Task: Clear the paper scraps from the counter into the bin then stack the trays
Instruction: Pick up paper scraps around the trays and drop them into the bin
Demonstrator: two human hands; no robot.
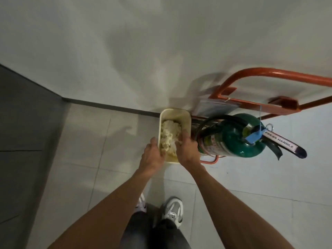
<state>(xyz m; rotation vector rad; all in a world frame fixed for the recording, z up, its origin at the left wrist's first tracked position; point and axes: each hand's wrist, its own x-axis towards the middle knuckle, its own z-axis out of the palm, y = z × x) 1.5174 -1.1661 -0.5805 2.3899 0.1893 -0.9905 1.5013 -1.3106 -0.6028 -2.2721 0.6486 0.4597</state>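
A cream rectangular bin (185, 116) stands on the floor against the wall, filled with crumpled pale paper scraps (169, 131). Both my hands are over its near end. My left hand (152, 155) rests at the bin's left rim with its fingers curled down into the paper. My right hand (186, 146) is at the right rim, fingers closed on a whitish scrap inside the bin. No counter or trays are in view.
A green fire extinguisher (239, 139) in an orange metal stand (269, 72) sits right beside the bin on its right. The white wall is directly behind. A dark grey strip of floor (21, 123) runs along the left. My shoes (172, 211) are below on the pale tiles.
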